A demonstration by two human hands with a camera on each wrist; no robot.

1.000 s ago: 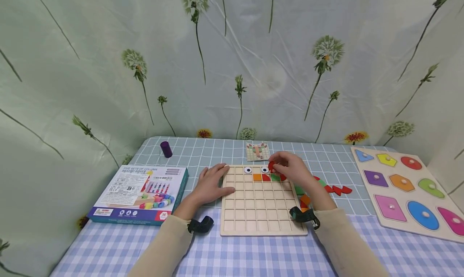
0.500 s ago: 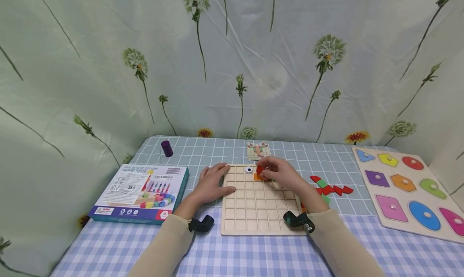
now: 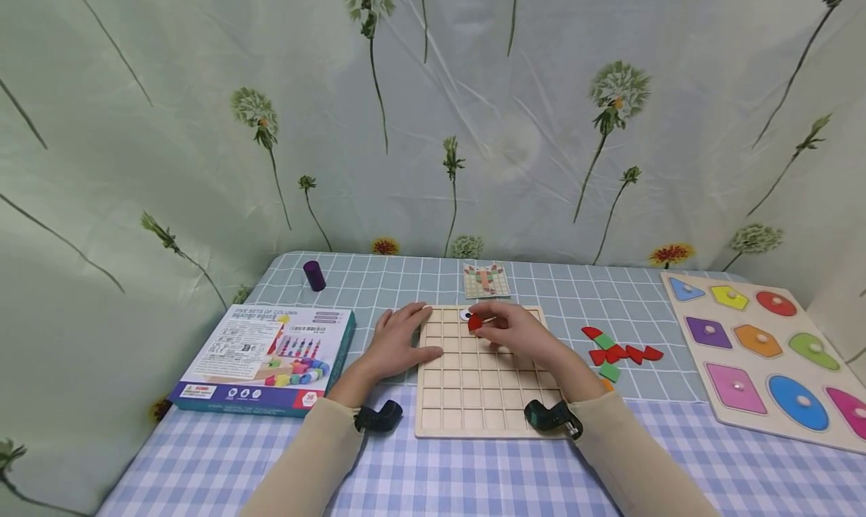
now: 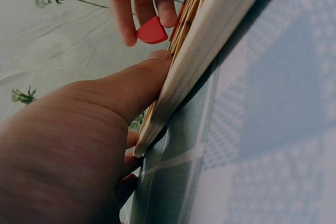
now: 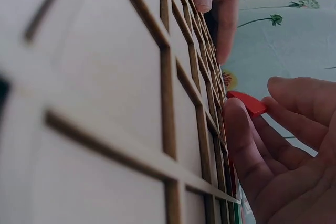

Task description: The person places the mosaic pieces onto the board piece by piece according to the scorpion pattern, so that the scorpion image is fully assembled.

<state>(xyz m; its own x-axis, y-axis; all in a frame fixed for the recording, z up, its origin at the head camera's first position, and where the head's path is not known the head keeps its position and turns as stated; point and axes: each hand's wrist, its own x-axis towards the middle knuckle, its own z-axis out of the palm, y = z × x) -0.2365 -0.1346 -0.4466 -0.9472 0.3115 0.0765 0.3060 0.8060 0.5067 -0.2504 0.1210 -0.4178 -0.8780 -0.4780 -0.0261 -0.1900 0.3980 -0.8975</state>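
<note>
A red quarter-circle piece is pinched between thumb and fingertips of my right hand, close over the top part of the wooden grid board. The same red piece shows its curved edge in the left wrist view. My left hand rests on the board's left edge, thumb on top and fingers spread along the side. A round eye piece sits in the top row, partly covered by the right fingers. Other pieces in the upper rows are hidden behind the right hand.
Loose red quarter pieces and green squares lie right of the board. A pattern card lies behind it. A boxed bead set is at left, a purple cylinder behind it, a knobbed shape puzzle at right.
My right hand has carried the red quarter-circle piece leftward across the board's top rows, uncovering more loose pieces at the right. The left hand has stayed on the board's edge.
</note>
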